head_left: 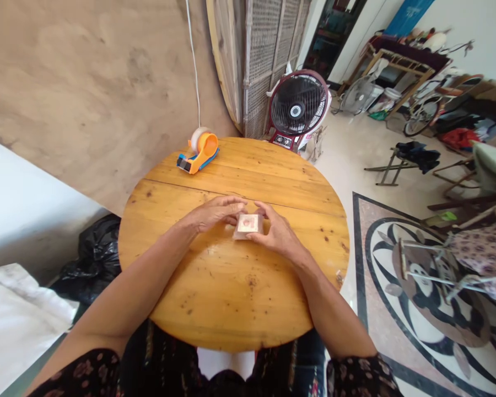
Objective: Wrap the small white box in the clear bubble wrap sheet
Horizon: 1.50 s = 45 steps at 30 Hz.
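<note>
A small pale box (248,223) with a reddish mark on top, in what looks like clear wrap, is at the middle of the round wooden table (231,298). My right hand (276,229) grips its right side, thumb at the near edge and fingers at the far edge. On the box's left is my left hand (221,214), its fingers slightly curved and apart, with the fingertips close to the box's upper left corner. Whether those fingertips touch the box cannot be made out.
An orange and blue tape dispenser (200,151) lies at the table's far left edge. Behind the table stands a dark red fan (297,107). A black plastic bag (93,253) is on the left, and a folding stool (409,157) stands on the floor to the right.
</note>
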Available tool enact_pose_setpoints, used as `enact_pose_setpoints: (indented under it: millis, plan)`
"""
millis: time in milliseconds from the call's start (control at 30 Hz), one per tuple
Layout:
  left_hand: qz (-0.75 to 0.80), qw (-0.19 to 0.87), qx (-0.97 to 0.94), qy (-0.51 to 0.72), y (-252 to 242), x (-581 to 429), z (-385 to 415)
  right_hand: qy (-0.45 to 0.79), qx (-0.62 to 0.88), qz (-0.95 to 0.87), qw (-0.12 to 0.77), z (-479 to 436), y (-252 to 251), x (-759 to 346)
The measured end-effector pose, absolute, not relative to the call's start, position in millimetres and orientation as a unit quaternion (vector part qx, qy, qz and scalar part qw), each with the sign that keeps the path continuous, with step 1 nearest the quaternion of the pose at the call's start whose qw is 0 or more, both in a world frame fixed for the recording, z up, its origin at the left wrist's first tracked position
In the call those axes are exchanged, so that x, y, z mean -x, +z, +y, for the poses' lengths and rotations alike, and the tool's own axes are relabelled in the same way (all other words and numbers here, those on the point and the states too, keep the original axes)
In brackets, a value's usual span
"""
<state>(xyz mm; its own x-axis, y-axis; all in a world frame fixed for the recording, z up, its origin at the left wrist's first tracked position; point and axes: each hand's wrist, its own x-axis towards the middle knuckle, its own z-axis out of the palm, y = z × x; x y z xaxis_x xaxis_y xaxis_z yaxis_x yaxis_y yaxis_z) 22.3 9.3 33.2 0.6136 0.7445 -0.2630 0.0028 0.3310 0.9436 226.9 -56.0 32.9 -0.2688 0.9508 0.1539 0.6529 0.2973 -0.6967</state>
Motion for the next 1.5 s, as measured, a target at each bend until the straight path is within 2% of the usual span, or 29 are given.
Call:
enact_pose_setpoints:
  millis: [200, 333, 467, 767, 967, 1233, 1500]
  plan:
    - [0.452, 0.637, -0.582, 0.228, 35.3, -11.9, 2.9, 0.281, 0.556, -0.756, 0.198, -57.9, 32.2, -225.7]
    - [0.421, 0.598, -0.652, 0.203, 33.2, -4.4, -18.2, 0.270, 0.507, -0.802, 0.165, -61.8, 34.9, -227.9]
    - [0.425, 0.537, -0.690, 0.235, 22.0, 0.6, -35.6, 0.251, 0.503, -0.816, 0.134, -68.2, 39.4, -233.1]
    - [0.388, 0.431, -0.759, 0.297, 6.3, -8.7, -47.7, 0.215, 0.573, -0.760, 0.220, -88.6, 19.4, -227.2]
    - [0.356, 0.439, -0.778, 0.275, 2.5, -2.7, -55.5, 0.175, 0.602, -0.747, 0.220, -113.9, 12.7, -216.2]
    - [0.290, 0.448, -0.795, 0.288, 11.5, -1.8, -58.3, 0.207, 0.583, -0.721, 0.312, -121.0, 4.3, -209.4]
    - [0.301, 0.431, -0.800, 0.291, 6.7, -3.5, -57.4, 0.175, 0.588, -0.719, 0.326, -121.6, -2.6, -204.5]
